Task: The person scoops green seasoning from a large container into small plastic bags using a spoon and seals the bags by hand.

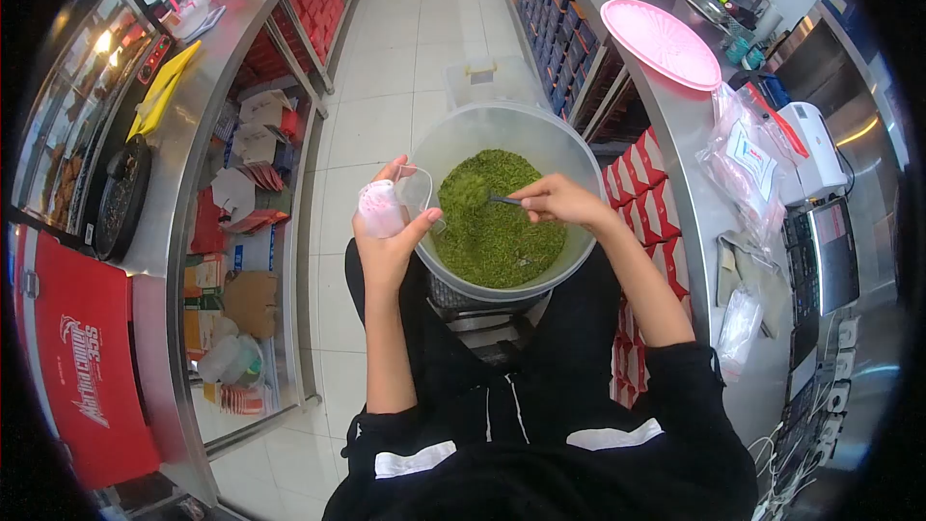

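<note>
A large translucent tub stands between my knees, partly filled with green dried flakes. My right hand is closed round the dark handle of a spoon, over the flakes. Its bowl looks heaped with green flakes, which hide its shape. At the tub's left rim, my left hand holds a small see-through drawstring pouch with a thin white string looping from it. Something whitish-pink, perhaps more thin pouches, sits across the fingers of the same hand and partly covers them.
A lidded clear box sits on the tiled floor behind the tub. Steel counters flank me; the right one bears a pink round lid, plastic bags and a white machine. Red packets are stacked below. A glass food warmer stands left.
</note>
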Tool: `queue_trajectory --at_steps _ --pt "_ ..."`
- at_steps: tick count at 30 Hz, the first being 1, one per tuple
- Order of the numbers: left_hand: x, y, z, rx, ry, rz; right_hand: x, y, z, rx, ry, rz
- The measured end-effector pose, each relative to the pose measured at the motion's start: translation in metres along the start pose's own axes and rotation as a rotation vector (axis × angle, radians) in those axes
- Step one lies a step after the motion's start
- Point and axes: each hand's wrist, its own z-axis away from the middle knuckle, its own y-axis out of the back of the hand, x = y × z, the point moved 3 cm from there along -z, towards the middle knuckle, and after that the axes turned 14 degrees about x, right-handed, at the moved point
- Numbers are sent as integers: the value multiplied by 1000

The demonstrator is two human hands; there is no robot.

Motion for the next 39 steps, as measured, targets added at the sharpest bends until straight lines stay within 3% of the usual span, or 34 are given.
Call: queue_trajectory --at_steps 3,5,10,13,16,20,22,24,27,29,33,35,37,39 --pt "0 -14 3 5 -21 -133 3 17 8 143 30 -47" --pt "0 -26 8 57 137 -34 6 22 14 167 17 -84" --pt "-22 -43 11 -1 115 -119 6 24 25 274 8 -128" --pt "-35 -51 10 -10 57 -240 -13 16 41 367 157 -126" --pt "-38 -61 10 -23 136 -188 -48 4 71 753 517 231" --pt "-42 -69 8 -44 97 -210 -63 -10 89 862 694 413" --pt "-37 -71 6 -50 72 -232 -60 -17 93 864 714 490" --pt "-37 -70 4 -108 191 -448 -59 -18 95 866 733 568" --pt "-37 -68 5 -22 142 -355 -55 -11 90 853 700 513" --pt "-38 -67 7 -2 102 -289 -41 -3 74 804 466 478" --pt "-37 -67 12 12 8 -286 -25 -12 52 868 689 597" --pt "-36 -68 15 -13 -8 -265 -54 -24 61 791 792 143" --pt "-31 -70 19 -50 -21 -246 -57 -29 55 735 825 170" --pt "-21 -72 21 -29 -131 -334 -47 -31 41 645 660 196"
